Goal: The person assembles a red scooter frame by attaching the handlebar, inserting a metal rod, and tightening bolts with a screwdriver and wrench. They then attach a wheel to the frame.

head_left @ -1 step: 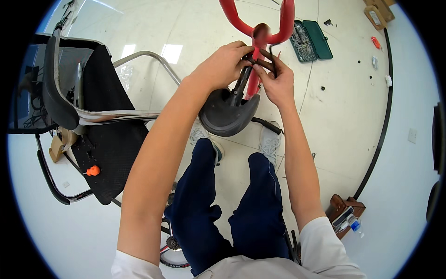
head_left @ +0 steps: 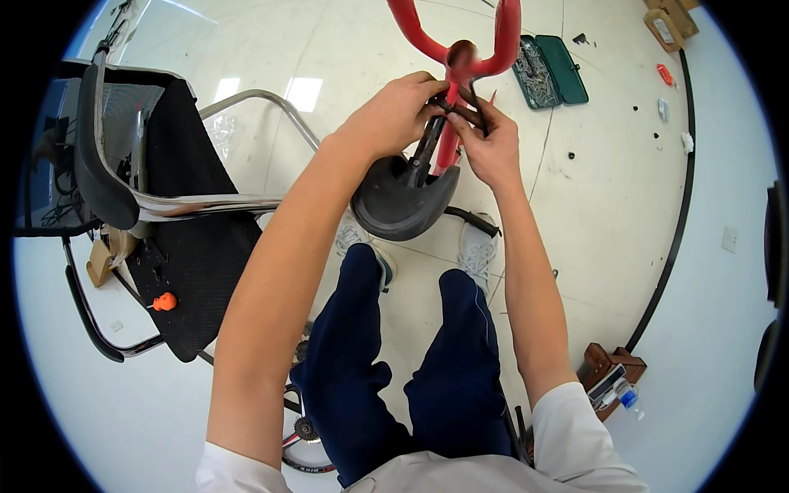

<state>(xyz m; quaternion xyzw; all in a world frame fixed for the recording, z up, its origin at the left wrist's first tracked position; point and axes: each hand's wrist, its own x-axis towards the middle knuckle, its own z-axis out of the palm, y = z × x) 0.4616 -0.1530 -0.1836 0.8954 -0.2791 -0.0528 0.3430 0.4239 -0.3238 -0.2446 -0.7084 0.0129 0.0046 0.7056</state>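
Observation:
A red forked bike frame (head_left: 416, 31) stands in front of me, with a black saddle (head_left: 404, 205) on a black seat post (head_left: 426, 148) nearer to me. My left hand (head_left: 396, 115) is closed at the top of the post, its fingertips pinching a small dark part like a clamp, mostly hidden by the fingers. From the other side my right hand (head_left: 493, 149) is closed around a dark bent rod (head_left: 478, 105), which looks like a hex key. Its thumb and fingers reach to the same joint. The rod's far end cannot be made out.
A chair (head_left: 197, 279) at left bears an orange-handled screwdriver (head_left: 164, 301). An open green case (head_left: 567, 72) of metal bits lies beyond my right hand. Small black parts (head_left: 571, 155) are scattered on the floor. A wooden box (head_left: 604, 370) stands by the right wall.
The dark bent rod in my right hand has turned slightly, its upper part shifting a little left. My left hand, the frame and the saddle stay practically where they were.

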